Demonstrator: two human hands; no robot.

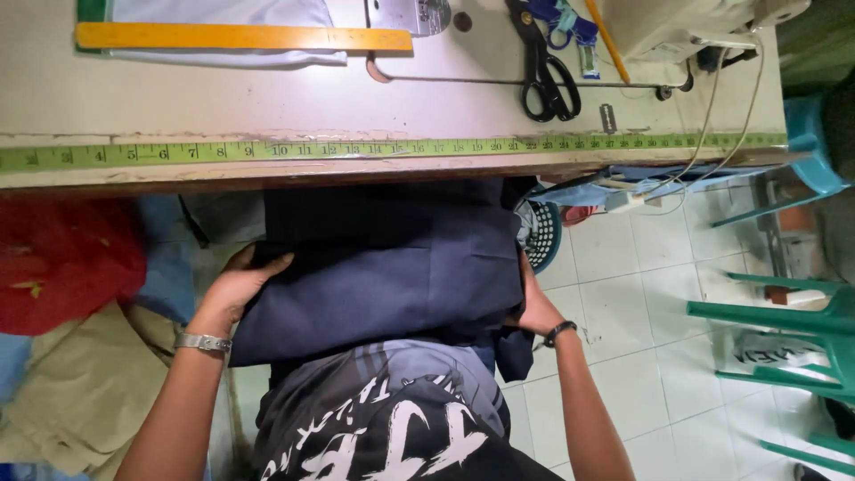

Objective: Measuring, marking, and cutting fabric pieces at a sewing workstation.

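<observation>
The fingers of the left hand (pixel 239 283) are curled over the left edge of a folded dark blue cloth (pixel 383 276) and grip it. The right hand (pixel 537 307) holds the right edge of the same cloth; its fingers are mostly hidden behind the fabric, so I cannot tell how tightly they close. The cloth lies on the lap of the person, just below the front edge of the table (pixel 267 107), and its upper part goes under this edge into shadow.

To the right of the cloth, the tiled floor (pixel 623 294) gives open room until the green plastic chair (pixel 784 330). To the left of the cloth the room is narrow, with a red cloth (pixel 62 258) and a beige cloth (pixel 89 383) lying close.

Both forearms come up from the bottom and bend inward to the cloth. The left wrist has one metal watch (pixel 203 342), the right wrist has one dark band (pixel 559 331).

On the table, beyond the cloth, I count one green measuring tape (pixel 356 148) along the front edge, one yellow ruler (pixel 240 37), one pair of black scissors (pixel 545 71) and one sewing machine (pixel 677 27).
</observation>
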